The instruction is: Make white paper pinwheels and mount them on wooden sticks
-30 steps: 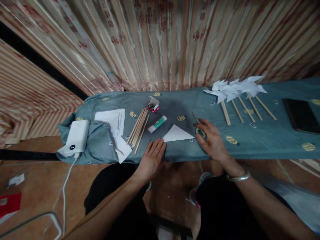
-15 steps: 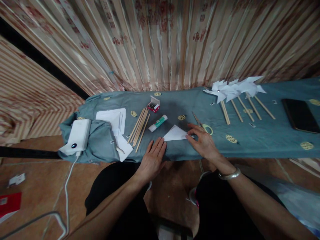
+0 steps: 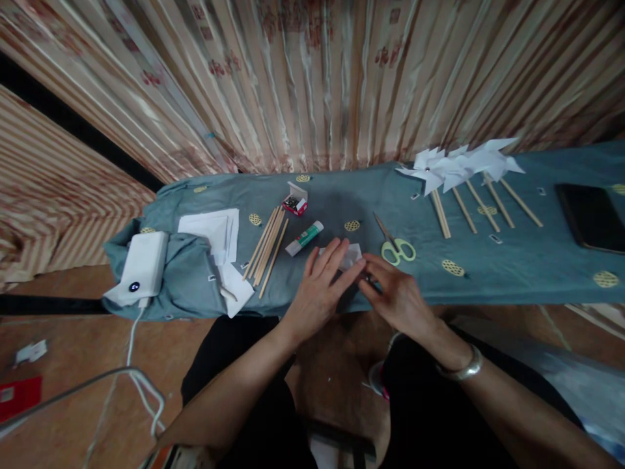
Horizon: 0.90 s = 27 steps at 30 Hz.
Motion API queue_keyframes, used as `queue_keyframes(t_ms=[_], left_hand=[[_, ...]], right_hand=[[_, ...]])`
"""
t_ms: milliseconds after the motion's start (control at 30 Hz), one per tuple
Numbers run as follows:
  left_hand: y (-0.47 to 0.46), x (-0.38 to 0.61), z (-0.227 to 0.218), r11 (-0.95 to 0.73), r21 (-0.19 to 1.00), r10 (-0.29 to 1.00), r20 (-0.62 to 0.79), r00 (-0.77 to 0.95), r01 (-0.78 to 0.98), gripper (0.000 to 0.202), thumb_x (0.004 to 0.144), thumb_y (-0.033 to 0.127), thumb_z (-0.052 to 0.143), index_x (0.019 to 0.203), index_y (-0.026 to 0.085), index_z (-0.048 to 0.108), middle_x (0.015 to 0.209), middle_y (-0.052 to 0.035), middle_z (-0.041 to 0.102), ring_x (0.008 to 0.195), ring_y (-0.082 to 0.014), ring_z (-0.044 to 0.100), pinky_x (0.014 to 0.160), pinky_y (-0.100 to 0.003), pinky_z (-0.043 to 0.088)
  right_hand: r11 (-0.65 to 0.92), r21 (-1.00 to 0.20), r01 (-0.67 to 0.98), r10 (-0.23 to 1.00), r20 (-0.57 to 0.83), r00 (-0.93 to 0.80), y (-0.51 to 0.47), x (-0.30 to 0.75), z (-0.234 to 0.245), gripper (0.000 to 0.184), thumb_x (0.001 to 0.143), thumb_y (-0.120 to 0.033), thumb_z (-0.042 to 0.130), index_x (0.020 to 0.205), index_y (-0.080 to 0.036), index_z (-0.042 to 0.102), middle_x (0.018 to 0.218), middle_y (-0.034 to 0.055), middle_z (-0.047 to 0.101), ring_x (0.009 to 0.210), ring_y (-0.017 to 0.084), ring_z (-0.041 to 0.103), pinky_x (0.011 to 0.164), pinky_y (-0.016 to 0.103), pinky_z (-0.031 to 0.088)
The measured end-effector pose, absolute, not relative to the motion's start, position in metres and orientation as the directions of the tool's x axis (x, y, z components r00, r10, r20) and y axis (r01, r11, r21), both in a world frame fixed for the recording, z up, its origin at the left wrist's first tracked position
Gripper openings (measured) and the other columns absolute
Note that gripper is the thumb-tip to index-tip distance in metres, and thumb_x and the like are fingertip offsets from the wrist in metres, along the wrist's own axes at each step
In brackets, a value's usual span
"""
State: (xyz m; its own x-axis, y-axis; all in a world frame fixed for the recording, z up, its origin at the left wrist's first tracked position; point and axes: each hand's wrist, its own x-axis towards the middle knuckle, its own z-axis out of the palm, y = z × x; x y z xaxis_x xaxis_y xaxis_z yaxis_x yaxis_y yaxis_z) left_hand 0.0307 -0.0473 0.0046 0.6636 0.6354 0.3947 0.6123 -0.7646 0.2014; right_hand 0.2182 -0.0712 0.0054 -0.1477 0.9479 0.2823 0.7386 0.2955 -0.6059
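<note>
A small sheet of white paper lies on the cloth-covered table in front of me, partly hidden under my fingers. My left hand rests over it with its fingers stretched out and the index fingertip near the paper's right part. At the paper's right edge my right hand has thumb and index finger close together, pinching the paper's edge. A glue stick with a green label lies just beyond my left hand. Scissors with pale green handles lie beyond my right hand.
Wooden sticks and an open red box of small metal pieces are to the left. Farther left are paper sheets and a white power bank. Paper pinwheels on sticks and a dark phone lie right.
My left hand has slid right onto the paper, covering much of it. The triangular paper now shows a different, smaller outline. The scissors' handles are now uncovered by my right hand.
</note>
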Motion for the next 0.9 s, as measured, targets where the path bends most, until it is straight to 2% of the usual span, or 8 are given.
queue_keyframes(t_ms=[167,333,467,600,667,733,800,900], left_hand=[[-0.041,0.034,0.001,-0.763,0.202,0.633,0.425,0.647,0.614,0.028,0.094,0.015,0.045,0.117,0.021,0.06,0.126,-0.0079,0.061,0.131,-0.0221,0.045,0.117,-0.052,0.025],[-0.033,0.029,0.003,-0.749,0.232,0.65,0.442,0.619,0.621,0.018,0.092,0.016,0.05,0.097,0.021,0.066,0.102,-0.0043,0.066,0.108,-0.0204,0.056,0.11,-0.05,0.032],[-0.031,0.029,0.003,-0.765,0.224,0.636,0.411,0.653,0.604,0.015,0.092,0.016,0.051,0.094,0.018,0.066,0.098,-0.0049,0.067,0.097,-0.0192,0.057,0.096,-0.042,0.041],[-0.032,0.03,-0.003,-0.79,0.198,0.607,0.381,0.697,0.58,0.019,0.095,0.018,0.048,0.097,0.018,0.067,0.096,-0.004,0.07,0.087,-0.0172,0.059,0.086,-0.037,0.042],[-0.033,0.029,-0.007,-0.804,0.204,0.591,0.389,0.707,0.559,0.019,0.095,0.019,0.048,0.098,0.019,0.067,0.097,-0.0028,0.071,0.086,-0.0164,0.06,0.084,-0.036,0.042],[-0.035,0.027,-0.01,-0.81,0.226,0.583,0.411,0.701,0.541,0.019,0.095,0.019,0.049,0.1,0.018,0.067,0.1,-0.0031,0.073,0.087,-0.016,0.062,0.083,-0.035,0.043],[-0.037,0.024,-0.012,-0.808,0.259,0.587,0.436,0.682,0.529,0.019,0.095,0.019,0.049,0.102,0.017,0.067,0.104,-0.0047,0.073,0.088,-0.0158,0.064,0.082,-0.033,0.044],[-0.041,0.019,-0.012,-0.789,0.335,0.614,0.427,0.664,0.515,0.02,0.094,0.018,0.049,0.104,0.016,0.067,0.106,-0.0068,0.073,0.091,-0.0166,0.065,0.083,-0.033,0.047]], right_hand=[[0.344,-0.658,0.67,0.939,0.259,-0.228,-0.072,0.221,0.007,0.025,0.093,-0.019,0.042,0.1,-0.019,0.066,0.104,0.0088,0.073,0.098,0.021,0.069,0.089,0.036,0.055],[0.32,-0.675,0.665,0.947,0.255,-0.197,-0.069,0.232,0.008,0.031,0.088,-0.015,0.043,0.103,-0.022,0.069,0.107,0.0055,0.073,0.097,0.02,0.071,0.087,0.035,0.057],[0.334,-0.641,0.691,0.937,0.306,-0.17,-0.073,0.241,0.004,0.031,0.089,-0.016,0.045,0.107,-0.024,0.069,0.112,0.0048,0.073,0.102,0.022,0.07,0.089,0.037,0.058],[0.417,-0.525,0.742,0.902,0.341,-0.266,-0.077,0.248,-0.006,0.035,0.091,-0.014,0.043,0.117,-0.021,0.065,0.12,0.0107,0.068,0.112,0.025,0.065,0.098,0.045,0.054],[0.458,-0.472,0.753,0.882,0.351,-0.316,-0.076,0.25,-0.009,0.037,0.091,-0.014,0.044,0.123,-0.021,0.061,0.134,0.0128,0.059,0.125,0.027,0.056,0.103,0.051,0.049],[0.489,-0.452,0.746,0.866,0.356,-0.351,-0.074,0.251,-0.008,0.038,0.091,-0.014,0.046,0.126,-0.025,0.059,0.15,0.0099,0.044,0.139,0.029,0.041,0.108,0.056,0.042],[0.51,-0.461,0.727,0.855,0.362,-0.37,-0.072,0.253,-0.005,0.034,0.092,-0.017,0.048,0.121,-0.027,0.061,0.156,0.0052,0.034,0.145,0.029,0.029,0.111,0.059,0.036],[0.499,-0.506,0.703,0.865,0.336,-0.372,-0.068,0.256,-0.001,0.021,0.093,-0.025,0.05,0.102,-0.025,0.069,0.153,0.0056,0.039,0.144,0.03,0.03,0.113,0.058,0.034]])
